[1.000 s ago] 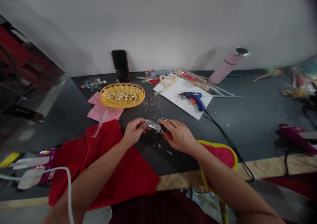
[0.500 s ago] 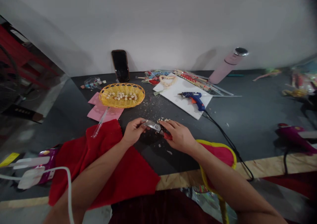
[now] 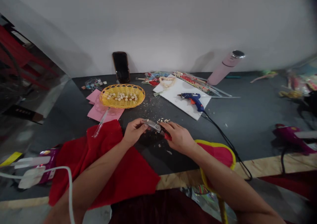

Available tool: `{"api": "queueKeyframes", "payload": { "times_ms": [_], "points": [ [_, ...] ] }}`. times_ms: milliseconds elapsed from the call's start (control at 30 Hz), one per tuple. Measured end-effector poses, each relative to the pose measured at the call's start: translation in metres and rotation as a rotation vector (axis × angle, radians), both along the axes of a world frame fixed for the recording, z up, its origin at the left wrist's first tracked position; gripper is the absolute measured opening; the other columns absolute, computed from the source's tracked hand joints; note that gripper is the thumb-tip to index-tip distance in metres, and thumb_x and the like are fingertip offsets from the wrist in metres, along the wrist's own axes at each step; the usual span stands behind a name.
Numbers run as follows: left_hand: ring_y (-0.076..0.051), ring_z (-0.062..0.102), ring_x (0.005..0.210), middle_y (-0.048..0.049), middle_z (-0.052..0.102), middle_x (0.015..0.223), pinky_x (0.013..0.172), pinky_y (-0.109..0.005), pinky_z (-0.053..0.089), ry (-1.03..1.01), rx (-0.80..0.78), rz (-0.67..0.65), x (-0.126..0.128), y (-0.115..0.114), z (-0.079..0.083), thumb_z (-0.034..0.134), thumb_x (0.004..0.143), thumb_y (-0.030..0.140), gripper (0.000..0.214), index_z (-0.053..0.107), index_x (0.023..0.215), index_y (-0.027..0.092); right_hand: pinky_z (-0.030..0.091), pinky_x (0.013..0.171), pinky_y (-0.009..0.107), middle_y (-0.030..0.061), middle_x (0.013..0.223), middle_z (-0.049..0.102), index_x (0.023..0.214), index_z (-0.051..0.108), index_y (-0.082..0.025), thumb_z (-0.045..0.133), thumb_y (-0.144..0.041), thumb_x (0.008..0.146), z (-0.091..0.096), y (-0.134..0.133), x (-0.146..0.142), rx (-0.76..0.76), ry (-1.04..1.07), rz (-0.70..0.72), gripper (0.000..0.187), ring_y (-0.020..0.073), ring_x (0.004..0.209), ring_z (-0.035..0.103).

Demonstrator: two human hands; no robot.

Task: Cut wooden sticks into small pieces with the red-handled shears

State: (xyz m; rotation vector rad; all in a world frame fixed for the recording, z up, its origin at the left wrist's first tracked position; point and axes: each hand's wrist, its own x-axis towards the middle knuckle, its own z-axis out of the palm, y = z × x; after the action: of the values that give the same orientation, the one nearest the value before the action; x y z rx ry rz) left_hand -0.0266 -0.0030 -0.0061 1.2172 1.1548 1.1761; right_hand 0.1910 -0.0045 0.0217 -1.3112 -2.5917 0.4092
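Note:
My right hand [image 3: 182, 139] is wrapped round the red handles of a pair of pruning shears [image 3: 156, 127], whose silver blades point left. At the blade tips, my left hand [image 3: 133, 131] has its thumb and fingers pinched together. A tiny pale bit shows by those fingertips, too small to name. Several small whitish pieces [image 3: 163, 120] lie on the dark table just beyond the shears, with crumbs scattered around. Beyond my left hand stands a yellow woven basket [image 3: 122, 104] holding several small pale pieces.
A blue glue gun [image 3: 194, 100] rests on a white board [image 3: 173, 100], its black cord trailing right. Red cloth [image 3: 123, 174] lies under my left forearm. A phone [image 3: 121, 67] and a pink flask [image 3: 224, 69] stand by the wall. A purple glue gun [image 3: 294, 136] lies right.
The camera view has shifted slightly. Both hands and the shears keep almost the same place, with the left fingers still pinched at the blade tips.

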Motion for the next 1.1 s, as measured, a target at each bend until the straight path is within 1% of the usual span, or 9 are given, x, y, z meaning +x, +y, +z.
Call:
{"api": "queueKeyframes", "payload": {
  "times_ms": [167,367,600,700,833,967,1100],
  "points": [
    [-0.010,0.055,0.052,-0.0014,0.067,0.063,0.050,-0.020,0.043,0.032,-0.025,0.023,-0.0015,0.0017,0.0010,0.064,0.074,0.029,0.014,0.067,0.076,0.014,0.041,0.093,0.035,0.0094,0.118,0.054,0.131,0.042,-0.019,0.049,-0.016,0.078,-0.0029,0.0027,-0.0004,0.034,0.003,0.016,0.054,0.0233,0.106,0.051],
    [-0.011,0.057,0.053,-0.0015,0.066,0.061,0.047,-0.019,0.043,0.037,-0.063,-0.017,-0.0022,0.0026,0.0026,0.064,0.072,0.027,0.014,0.067,0.077,0.014,0.040,0.092,0.038,0.0100,0.120,0.053,0.134,0.038,-0.020,0.052,-0.018,0.076,-0.0007,0.0061,0.0023,0.030,-0.010,0.048,0.060,0.0241,0.108,0.049],
    [-0.011,0.058,0.055,-0.0017,0.066,0.063,0.047,-0.019,0.044,0.067,-0.047,-0.042,-0.0027,0.0028,-0.0003,0.062,0.073,0.025,0.012,0.067,0.078,0.015,0.042,0.091,0.038,0.0114,0.116,0.055,0.130,0.042,-0.018,0.051,-0.020,0.078,0.0005,0.0071,0.0037,0.012,0.002,0.085,0.053,0.0241,0.106,0.051],
    [-0.011,0.057,0.054,-0.0018,0.066,0.062,0.047,-0.020,0.044,0.078,-0.040,-0.043,-0.0019,0.0010,0.0013,0.062,0.074,0.027,0.013,0.067,0.077,0.015,0.042,0.090,0.035,0.0103,0.114,0.056,0.128,0.044,-0.018,0.049,-0.017,0.077,0.0019,0.0058,0.0035,-0.005,-0.012,0.076,0.051,0.0227,0.104,0.052],
    [-0.010,0.055,0.051,-0.0013,0.066,0.062,0.048,-0.020,0.044,0.091,-0.028,-0.034,-0.0011,-0.0010,0.0010,0.062,0.076,0.028,0.015,0.066,0.074,0.014,0.043,0.089,0.032,0.0080,0.112,0.057,0.127,0.045,-0.022,0.048,-0.014,0.075,0.0045,0.0035,0.0032,-0.041,-0.033,0.049,0.053,0.0212,0.101,0.054],
    [-0.010,0.055,0.053,-0.0017,0.067,0.064,0.050,-0.020,0.044,0.067,-0.035,-0.020,-0.0001,-0.0008,-0.0008,0.062,0.077,0.030,0.017,0.067,0.079,0.014,0.043,0.089,0.032,0.0085,0.114,0.056,0.129,0.044,-0.021,0.049,-0.014,0.075,0.0044,0.0013,0.0022,-0.040,-0.034,0.007,0.054,0.0218,0.101,0.054],
    [-0.011,0.056,0.056,-0.0018,0.067,0.065,0.051,-0.020,0.044,0.024,-0.022,0.017,0.0011,-0.0001,0.0024,0.066,0.073,0.032,0.019,0.066,0.078,0.014,0.042,0.092,0.034,0.0090,0.117,0.055,0.129,0.044,-0.020,0.050,-0.015,0.075,0.0004,0.0003,0.0009,-0.023,0.020,-0.010,0.054,0.0219,0.104,0.053]
  ]
}}
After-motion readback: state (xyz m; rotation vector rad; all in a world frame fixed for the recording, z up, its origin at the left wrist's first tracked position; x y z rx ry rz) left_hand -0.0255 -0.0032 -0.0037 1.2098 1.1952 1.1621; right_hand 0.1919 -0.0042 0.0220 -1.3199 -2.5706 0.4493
